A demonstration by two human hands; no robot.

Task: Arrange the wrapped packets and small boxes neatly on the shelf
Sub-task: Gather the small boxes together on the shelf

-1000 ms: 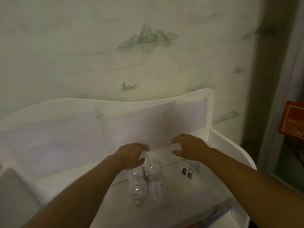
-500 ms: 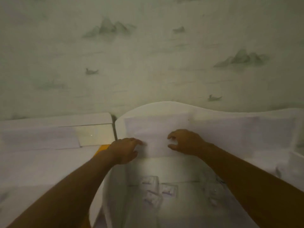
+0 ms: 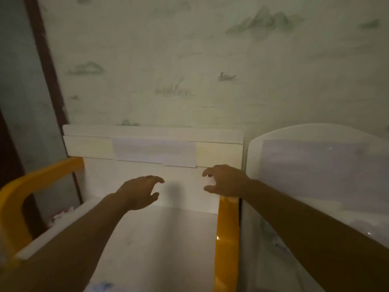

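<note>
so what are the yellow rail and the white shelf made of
Yellow rail: probably glossy plastic or lacquered wood, since it shows a bright glint and reflection. White shelf: looks like matte painted or laminated board, flat with no shine; blur leaves it uncertain.

No text, label, brand, number or sign can be read anywhere in the head view. Only faint painted motifs, hills, reeds and a small boat shape, are carried by the wallpaper (image 3: pixel 210 60), and no lettering is found among them. The pale sheets (image 3: pixel 155 151) fixed to the white back panel are seen as blank. A bluish smudge (image 3: pixel 101 285) at the lower edge is too blurred for any print on it to be made out.
</note>
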